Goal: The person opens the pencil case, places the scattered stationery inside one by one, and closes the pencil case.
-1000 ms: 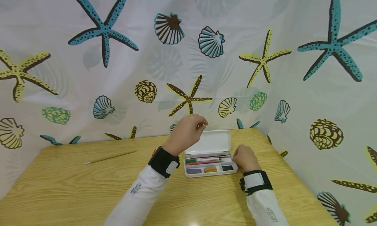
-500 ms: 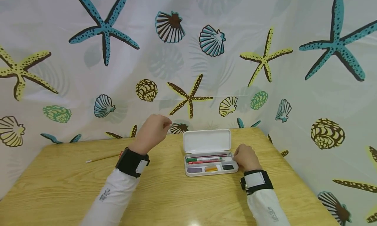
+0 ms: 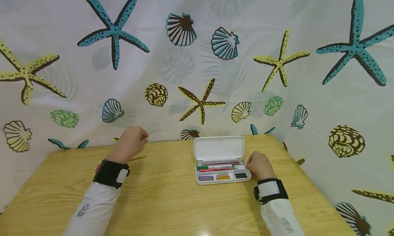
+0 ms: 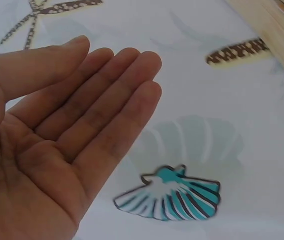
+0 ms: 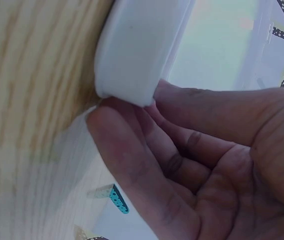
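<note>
A white pencil case (image 3: pixel 223 182) lies on the table with its lid (image 3: pixel 219 148) raised. My right hand (image 3: pixel 260 166) holds the case's right end; in the right wrist view the thumb sits at the upper edge of the case (image 5: pixel 134 55) and fingers curl against its end wall. Inside are a green-and-white marker (image 3: pixel 212 167), a red pen (image 3: pixel 215 169) and a dark red pencil. The front compartments contain a purple block (image 3: pixel 205 178), an orange one (image 3: pixel 223 177) and a black one (image 3: pixel 240 175). My left hand (image 3: pixel 130 145), empty with fingers extended, hovers over a yellowish pencil (image 3: pixel 137 158), partly hiding it.
The wooden table (image 3: pixel 172 201) ends at the back against a white curtain (image 3: pixel 187 68) printed with starfish and shells. The curtain continues along the right edge of the table.
My left hand has swung left, from in front of the case's lid to over the pencil. My right hand stays on the case's right end.
</note>
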Tool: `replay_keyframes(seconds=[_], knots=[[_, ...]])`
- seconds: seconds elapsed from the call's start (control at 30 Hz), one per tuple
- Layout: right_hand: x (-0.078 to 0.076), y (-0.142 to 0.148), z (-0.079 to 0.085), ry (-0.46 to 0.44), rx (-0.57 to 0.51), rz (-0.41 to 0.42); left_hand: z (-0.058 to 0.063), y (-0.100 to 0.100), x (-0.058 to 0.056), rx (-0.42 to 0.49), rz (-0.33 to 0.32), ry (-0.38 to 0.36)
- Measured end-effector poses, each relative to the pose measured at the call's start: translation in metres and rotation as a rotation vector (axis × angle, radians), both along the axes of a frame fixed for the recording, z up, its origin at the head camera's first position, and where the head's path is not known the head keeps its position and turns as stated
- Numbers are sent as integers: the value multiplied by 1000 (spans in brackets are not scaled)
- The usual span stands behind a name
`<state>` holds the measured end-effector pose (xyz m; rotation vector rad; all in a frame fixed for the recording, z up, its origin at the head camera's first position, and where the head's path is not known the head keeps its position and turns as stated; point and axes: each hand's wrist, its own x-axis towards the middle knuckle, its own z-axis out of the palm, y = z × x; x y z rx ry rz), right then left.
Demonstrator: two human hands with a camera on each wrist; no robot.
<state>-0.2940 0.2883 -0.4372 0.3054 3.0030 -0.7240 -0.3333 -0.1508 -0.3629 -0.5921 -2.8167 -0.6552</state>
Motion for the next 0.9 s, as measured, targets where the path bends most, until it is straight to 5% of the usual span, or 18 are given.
replay_keyframes(seconds=[0.2, 0.47, 0.73, 0.9], knots=[[0, 2, 0, 7, 2, 11, -12, -31, -3, -34, 10, -47], [1, 3, -1, -7, 12, 4, -45, -67, -16, -96, 11, -131], [2, 3, -4, 29, -5, 11, -67, -76, -19, -48, -16, -125], [2, 3, -2, 31, -20, 15, -73, -77, -20, -76, 27, -130]])
